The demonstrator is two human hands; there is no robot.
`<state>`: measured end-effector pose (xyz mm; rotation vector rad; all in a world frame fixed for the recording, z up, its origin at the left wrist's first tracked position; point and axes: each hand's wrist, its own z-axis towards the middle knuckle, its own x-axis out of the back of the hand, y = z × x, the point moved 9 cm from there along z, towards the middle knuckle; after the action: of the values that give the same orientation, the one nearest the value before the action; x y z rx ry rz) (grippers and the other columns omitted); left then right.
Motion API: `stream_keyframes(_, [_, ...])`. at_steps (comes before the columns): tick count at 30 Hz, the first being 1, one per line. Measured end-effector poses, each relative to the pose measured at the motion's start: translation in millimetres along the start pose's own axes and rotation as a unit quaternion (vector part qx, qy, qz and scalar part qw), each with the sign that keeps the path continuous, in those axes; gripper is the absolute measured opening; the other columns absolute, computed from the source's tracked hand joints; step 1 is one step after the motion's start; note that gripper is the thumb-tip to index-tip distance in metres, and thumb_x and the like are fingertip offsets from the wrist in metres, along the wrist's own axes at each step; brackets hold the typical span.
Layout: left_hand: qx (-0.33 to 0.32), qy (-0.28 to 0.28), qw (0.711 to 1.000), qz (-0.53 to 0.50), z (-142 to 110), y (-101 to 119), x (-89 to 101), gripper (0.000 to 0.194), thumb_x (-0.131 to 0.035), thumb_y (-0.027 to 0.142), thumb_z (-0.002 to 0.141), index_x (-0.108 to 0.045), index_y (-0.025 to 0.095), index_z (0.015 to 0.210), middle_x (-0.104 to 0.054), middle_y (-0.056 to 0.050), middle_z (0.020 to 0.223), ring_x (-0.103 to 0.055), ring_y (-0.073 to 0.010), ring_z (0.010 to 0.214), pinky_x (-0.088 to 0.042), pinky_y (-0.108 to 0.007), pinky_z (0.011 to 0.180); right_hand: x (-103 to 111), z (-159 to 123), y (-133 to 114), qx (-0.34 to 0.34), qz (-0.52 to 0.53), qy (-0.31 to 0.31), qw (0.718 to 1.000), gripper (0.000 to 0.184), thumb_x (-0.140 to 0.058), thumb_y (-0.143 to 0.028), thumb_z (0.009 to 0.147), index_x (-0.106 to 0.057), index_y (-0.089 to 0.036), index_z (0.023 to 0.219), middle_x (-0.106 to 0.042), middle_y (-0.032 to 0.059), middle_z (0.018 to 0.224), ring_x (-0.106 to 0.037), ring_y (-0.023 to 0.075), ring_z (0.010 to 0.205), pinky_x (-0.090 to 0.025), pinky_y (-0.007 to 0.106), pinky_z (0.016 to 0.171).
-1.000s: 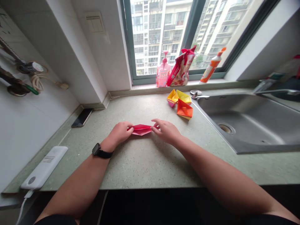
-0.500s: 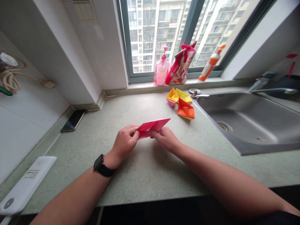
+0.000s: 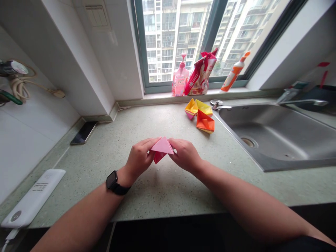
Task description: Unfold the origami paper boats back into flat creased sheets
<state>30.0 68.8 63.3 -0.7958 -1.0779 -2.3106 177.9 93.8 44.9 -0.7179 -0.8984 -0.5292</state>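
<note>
Over the speckled countertop (image 3: 162, 199), the left hand (image 3: 140, 157) and right hand (image 3: 185, 155) pinch opposite corners of a pink paper triangle (image 3: 162, 146), its tip pointing toward the window (image 3: 173, 42), well apart from the orange paper boat (image 3: 205, 122).

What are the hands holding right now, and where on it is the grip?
Both hands hold a folded pink paper: the left hand grips its left corner, the right hand its right corner; the top point is free.

We look down from the person's head, facing forward over the near counter (image 3: 162, 203) toward the far window (image 3: 173, 42).
</note>
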Motion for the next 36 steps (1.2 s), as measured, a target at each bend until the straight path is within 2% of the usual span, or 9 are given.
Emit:
stream_keyframes(4, [-0.021,0.008,1.000,0.002,0.0,3.6,4.7,0.034,-0.053,0.024,0.105,-0.076,0.023,0.130,-0.080,-0.009,0.128,-0.074,-0.0251,0.120,-0.058,-0.039,0.107,14.7,-1.0,-0.7,0.015,0.028,0.057,0.998,0.020,-0.050,-0.027,0.102,-0.070,-0.022,0.101,-0.077,0.0082,0.090,-0.067,0.0222,0.081,-0.047,0.032,0.075])
stream_keyframes(7, [-0.019,0.026,0.999,0.022,1.9,2.2,11.3,0.024,-0.055,0.026,0.104,-0.078,0.020,0.104,-0.081,-0.009,0.102,-0.074,-0.0230,0.097,-0.058,-0.035,0.088,25.8,-1.9,-3.6,0.035,0.057,0.104,0.992,0.022,-0.049,-0.027,0.104,-0.070,-0.022,0.101,-0.079,0.0088,0.094,-0.071,0.0228,0.085,-0.050,0.033,0.078])
stream_keyframes(11, [0.012,0.034,0.996,0.077,5.3,-7.9,16.0,0.042,-0.052,0.040,0.107,-0.065,0.020,0.072,-0.068,-0.005,0.071,-0.058,-0.0171,0.066,-0.043,-0.031,0.065,32.2,-1.7,2.8,-0.005,0.106,0.142,0.984,0.019,-0.050,-0.032,0.107,-0.068,-0.024,0.108,-0.078,0.0059,0.092,-0.072,0.0203,0.082,-0.055,0.033,0.079])
stream_keyframes(15, [0.063,0.031,0.996,0.061,7.6,-20.3,15.0,0.053,-0.043,0.048,0.110,-0.061,0.020,0.068,-0.062,-0.003,0.065,-0.050,-0.0150,0.060,-0.035,-0.031,0.062,35.9,-3.8,0.4,-0.018,0.139,0.161,0.977,0.018,-0.059,-0.042,0.104,-0.065,-0.025,0.106,-0.073,0.0024,0.083,-0.068,0.0185,0.073,-0.057,0.033,0.075])
stream_keyframes(18, [0.081,0.028,0.994,0.068,8.6,-22.1,12.3,0.053,-0.044,0.049,0.109,-0.057,0.020,0.066,-0.060,-0.002,0.064,-0.047,-0.0148,0.059,-0.031,-0.031,0.061,34.6,-4.7,-14.6,0.031,0.126,0.133,0.983,0.023,-0.059,-0.045,0.105,-0.066,-0.024,0.098,-0.072,0.0036,0.084,-0.067,0.0185,0.075,-0.056,0.033,0.075])
stream_keyframes(21, [0.085,0.015,0.994,0.071,8.9,-19.2,6.9,0.049,-0.044,0.045,0.108,-0.058,0.020,0.069,-0.063,-0.003,0.067,-0.049,-0.0156,0.061,-0.032,-0.031,0.062,29.3,-4.3,-18.1,0.030,0.094,0.102,0.990,0.030,-0.059,-0.050,0.105,-0.070,-0.023,0.099,-0.074,0.0048,0.084,-0.068,0.0190,0.075,-0.053,0.033,0.074])
stream_keyframes(31, [0.064,-0.037,0.997,0.003,6.7,-8.0,-6.3,0.043,-0.048,0.049,0.105,-0.067,0.020,0.080,-0.070,-0.005,0.076,-0.058,-0.0176,0.067,-0.041,-0.031,0.066,27.6,0.4,-1.2,-0.025,0.033,0.088,0.995,0.026,-0.053,-0.038,0.104,-0.071,-0.023,0.092,-0.073,0.0033,0.079,-0.062,0.0175,0.068,-0.044,0.030,0.070])
stream_keyframes(33, [0.068,-0.057,0.995,-0.034,5.1,-14.4,-7.3,0.052,-0.045,0.057,0.105,-0.068,0.020,0.077,-0.070,-0.004,0.074,-0.061,-0.0187,0.069,-0.043,-0.031,0.067,29.0,2.6,5.9,-0.046,0.042,0.084,0.994,0.025,-0.054,-0.036,0.103,-0.071,-0.023,0.089,-0.072,0.0028,0.078,-0.060,0.0171,0.068,-0.042,0.030,0.069])
stream_keyframes(36, [0.131,-0.054,0.987,-0.081,3.2,-40.3,-2.4,0.067,-0.033,0.063,0.107,-0.065,0.021,0.065,-0.062,-0.003,0.061,-0.059,-0.0185,0.062,-0.044,-0.031,0.064,33.0,7.0,24.0,-0.094,0.089,0.094,0.987,0.024,-0.056,-0.035,0.099,-0.069,-0.023,0.084,-0.070,0.0012,0.075,-0.057,0.0159,0.066,-0.040,0.029,0.067])
